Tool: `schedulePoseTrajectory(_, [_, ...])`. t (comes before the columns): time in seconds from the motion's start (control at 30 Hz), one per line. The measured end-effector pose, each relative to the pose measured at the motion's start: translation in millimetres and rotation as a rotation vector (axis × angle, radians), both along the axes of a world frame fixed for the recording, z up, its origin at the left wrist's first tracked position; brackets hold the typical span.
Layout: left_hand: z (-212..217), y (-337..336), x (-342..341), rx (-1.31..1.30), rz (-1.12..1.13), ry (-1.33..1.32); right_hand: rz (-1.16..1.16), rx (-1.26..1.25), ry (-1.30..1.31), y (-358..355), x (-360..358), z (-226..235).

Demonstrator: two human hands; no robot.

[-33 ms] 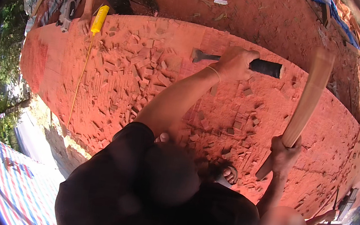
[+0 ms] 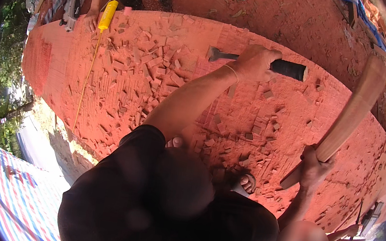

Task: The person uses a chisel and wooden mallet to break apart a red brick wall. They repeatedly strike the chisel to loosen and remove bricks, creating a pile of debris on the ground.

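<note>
A long chisel (image 2: 289, 69) with a flared metal blade and a black-wrapped handle lies across my left hand (image 2: 257, 64). The fingers close round its middle, over the far part of a large reddish wooden slab (image 2: 199, 107). My right hand (image 2: 316, 168) grips a thick wooden club (image 2: 353, 110) low on its length; its broad end rises to the upper right, apart from the chisel. Loose wood chips (image 2: 161, 67) and rows of shallow cuts cover the slab's surface. My bare toes show at the slab's near side.
At the far left, another person's hand (image 2: 90, 20) rests on the slab beside a power tool (image 2: 72, 12) and a yellow bottle-like tool (image 2: 108, 14) with a long thin rod. At the right edge, another person's hand (image 2: 350, 230) appears near more tools. Striped sheeting (image 2: 3, 188) lies lower left.
The club in my right hand has swung to the right, away from the chisel, and the right hand has moved slightly right. My left hand keeps hold of the chisel, nearly in place.
</note>
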State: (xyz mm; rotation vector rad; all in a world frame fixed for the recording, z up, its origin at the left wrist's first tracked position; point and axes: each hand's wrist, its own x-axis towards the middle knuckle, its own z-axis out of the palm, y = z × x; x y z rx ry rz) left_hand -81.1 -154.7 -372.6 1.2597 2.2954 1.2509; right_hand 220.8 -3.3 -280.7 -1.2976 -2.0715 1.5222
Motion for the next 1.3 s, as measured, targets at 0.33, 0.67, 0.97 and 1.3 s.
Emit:
schedulePoseTrajectory(0.33, [1, -9, -1, 0.094, 0.012, 0.017, 0.098, -0.113, -0.151, -43, -69, 27])
schedulePoseTrajectory(0.67, [-14, -7, 1, -0.007, -0.071, 0.089, -0.57, -0.178, 0.541, 32, -34, 117])
schedulePoseTrajectory(0.97, [0, -96, -39, -0.405, -0.074, 0.075, 0.495, 0.007, -0.448, -99, -25, -11])
schedulePoseTrajectory(1.3, [56, -64, 1, 0.104, -0.258, -0.039, 0.019, 0.086, -0.067, -83, -30, 124])
